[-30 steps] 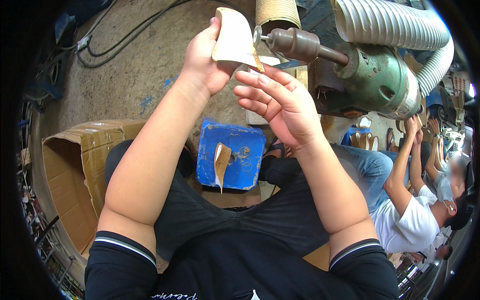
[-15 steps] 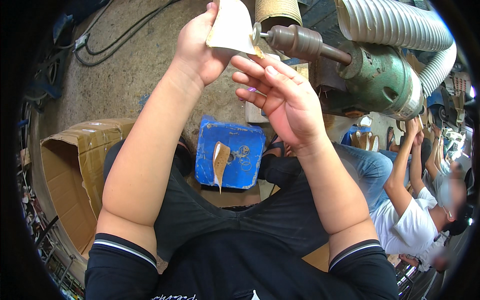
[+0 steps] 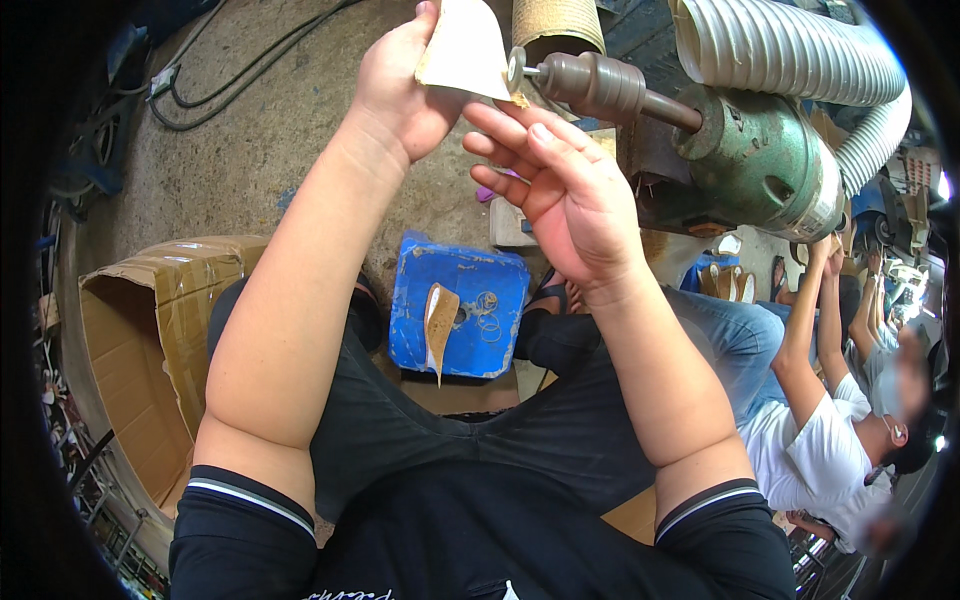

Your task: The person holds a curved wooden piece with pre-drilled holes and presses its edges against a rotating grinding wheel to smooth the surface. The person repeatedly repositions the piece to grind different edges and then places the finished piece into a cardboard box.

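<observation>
My left hand (image 3: 403, 90) is closed around the left side of a curved cream-white piece (image 3: 465, 50) with a rough brownish edge. The piece's right edge is beside a small round grinding wheel (image 3: 516, 68) on a brown spindle; I cannot tell whether they touch. My right hand (image 3: 575, 190) has its palm up and fingers spread. Its index fingertip reaches the piece's lower right corner, where brown fuzz hangs. Below, a blue stool (image 3: 415, 345) carries a curved brown piece with a white face (image 3: 437, 325) and several thin rings (image 3: 488, 310).
A green motor (image 3: 760, 165) drives the spindle, under a ribbed silver duct (image 3: 790, 50). A tan cylinder (image 3: 557, 25) stands behind the wheel. An open cardboard box (image 3: 130, 350) is at left, black cables (image 3: 250, 65) cross the floor, and a co-worker (image 3: 815, 440) sits at right.
The cream-white piece and my left hand have shifted very slightly up and right. My right thumb and fingers have moved slightly left.
</observation>
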Demonstrator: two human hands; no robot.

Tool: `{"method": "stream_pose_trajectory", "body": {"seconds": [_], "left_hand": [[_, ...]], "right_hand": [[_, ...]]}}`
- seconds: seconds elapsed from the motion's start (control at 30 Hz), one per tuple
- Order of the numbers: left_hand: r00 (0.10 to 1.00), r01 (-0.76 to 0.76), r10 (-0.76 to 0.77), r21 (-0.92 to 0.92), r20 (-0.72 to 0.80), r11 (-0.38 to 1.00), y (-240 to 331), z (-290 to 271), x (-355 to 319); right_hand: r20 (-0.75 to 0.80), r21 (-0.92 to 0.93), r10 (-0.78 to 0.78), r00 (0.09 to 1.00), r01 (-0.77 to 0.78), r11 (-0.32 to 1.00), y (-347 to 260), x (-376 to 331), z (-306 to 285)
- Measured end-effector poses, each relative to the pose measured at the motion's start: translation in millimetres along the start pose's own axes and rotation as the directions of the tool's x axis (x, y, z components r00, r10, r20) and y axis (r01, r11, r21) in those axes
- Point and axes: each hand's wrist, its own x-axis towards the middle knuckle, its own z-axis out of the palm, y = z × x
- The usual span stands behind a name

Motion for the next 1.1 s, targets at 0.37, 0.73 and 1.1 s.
{"method": "stream_pose_trajectory", "body": {"seconds": [0.37,0.73,1.1], "left_hand": [[1.0,0.013,-0.013,-0.014,0.01,1.0,4,-6,5],[0.999,0.004,-0.003,0.035,-0.039,0.999,6,-8,8],[0.999,0.03,-0.03,-0.012,0.022,0.999,11,-27,16]], "right_hand": [[-0.01,-0.039,-0.01,1.0,0.01,0.999,3,7,-4],[-0.003,-0.034,-0.021,1.0,0.021,0.999,6,12,-5],[-0.019,-0.014,-0.034,0.999,0.034,0.999,10,18,-7]]}}
